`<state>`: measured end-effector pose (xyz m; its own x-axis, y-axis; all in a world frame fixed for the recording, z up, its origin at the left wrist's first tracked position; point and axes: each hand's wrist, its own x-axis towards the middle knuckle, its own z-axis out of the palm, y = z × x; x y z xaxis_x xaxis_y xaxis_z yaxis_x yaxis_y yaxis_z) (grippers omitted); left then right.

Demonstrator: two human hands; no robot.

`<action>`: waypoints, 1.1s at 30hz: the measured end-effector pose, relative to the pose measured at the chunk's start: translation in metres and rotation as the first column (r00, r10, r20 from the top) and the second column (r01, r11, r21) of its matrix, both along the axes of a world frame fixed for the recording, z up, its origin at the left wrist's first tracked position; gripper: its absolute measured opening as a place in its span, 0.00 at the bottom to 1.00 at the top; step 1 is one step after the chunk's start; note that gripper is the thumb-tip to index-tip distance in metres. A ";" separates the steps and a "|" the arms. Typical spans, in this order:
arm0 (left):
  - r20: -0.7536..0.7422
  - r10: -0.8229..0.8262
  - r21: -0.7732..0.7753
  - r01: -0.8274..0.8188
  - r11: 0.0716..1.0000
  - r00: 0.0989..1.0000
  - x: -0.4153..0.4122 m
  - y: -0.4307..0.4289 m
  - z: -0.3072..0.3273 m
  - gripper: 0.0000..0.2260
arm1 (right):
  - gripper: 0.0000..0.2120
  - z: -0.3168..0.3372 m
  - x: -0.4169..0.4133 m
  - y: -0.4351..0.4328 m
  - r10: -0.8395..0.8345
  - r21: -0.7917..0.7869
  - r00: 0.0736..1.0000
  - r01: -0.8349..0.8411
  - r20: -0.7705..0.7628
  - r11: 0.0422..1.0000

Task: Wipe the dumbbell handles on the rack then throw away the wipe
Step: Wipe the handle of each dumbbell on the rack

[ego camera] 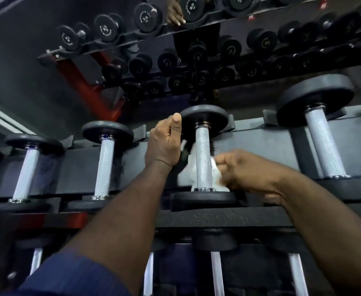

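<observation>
Both your hands are at the top shelf of the rack (261, 142), on the third dumbbell (203, 146) from the left. The white wipe (215, 176) goes around the back of its knurled handle (203, 167), so it shows on both sides of the metal, crumpled, and reaches down to the near plate (203, 200).

Your right hand (246, 171) is on the right side of the handle. It is a little blurred, but the fingers are curled together and they pinch the right end of the wipe, close to the metal.

Your left hand (164, 144) is on the left side of the handle. Its fingers are curled in toward the palm and a white piece of the wipe comes out beside them, so it seems to hold the left end. The thumb (176, 124) stands straight up and lies against the edge of the far plate (205, 115). A dark blue sleeve (72, 276) covers the left arm near the elbow.

A smaller dumbbell (104, 165) lies on the shelf to the left and a bigger dumbbell (323, 146) to the right, both apart from your hands. More handles (217, 272) show on the shelf below. Behind the rack a mirror (47, 60) reflects the rows of dumbbells.
</observation>
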<state>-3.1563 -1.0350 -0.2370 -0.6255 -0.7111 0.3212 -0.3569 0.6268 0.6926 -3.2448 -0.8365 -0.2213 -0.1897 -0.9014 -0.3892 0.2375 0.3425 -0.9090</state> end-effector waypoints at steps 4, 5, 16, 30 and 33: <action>-0.004 -0.020 0.018 0.020 1.000 1.000 0.002 0.004 0.006 0.28 | 0.19 0.001 0.002 0.003 0.079 0.107 0.995 -0.072 -0.068 0.992; -0.008 -0.020 0.013 0.020 1.000 1.000 0.002 0.004 0.007 0.31 | 0.18 0.002 -0.003 0.003 0.098 0.125 0.991 -0.086 -0.095 0.988; 0.059 -0.037 0.020 0.036 0.999 0.998 0.005 0.001 0.008 0.24 | 0.12 0.018 -0.008 -0.003 0.247 0.288 0.900 -0.144 -0.360 0.947; 0.026 -0.072 0.025 0.071 0.997 0.997 0.007 -0.002 0.006 0.23 | 0.08 0.102 0.026 0.009 0.489 0.449 0.423 -0.198 -0.763 0.871; 0.025 -0.074 0.025 0.074 0.997 0.997 0.006 -0.005 0.002 0.25 | 0.08 0.108 0.031 0.006 0.500 0.465 0.442 -0.194 -0.745 0.864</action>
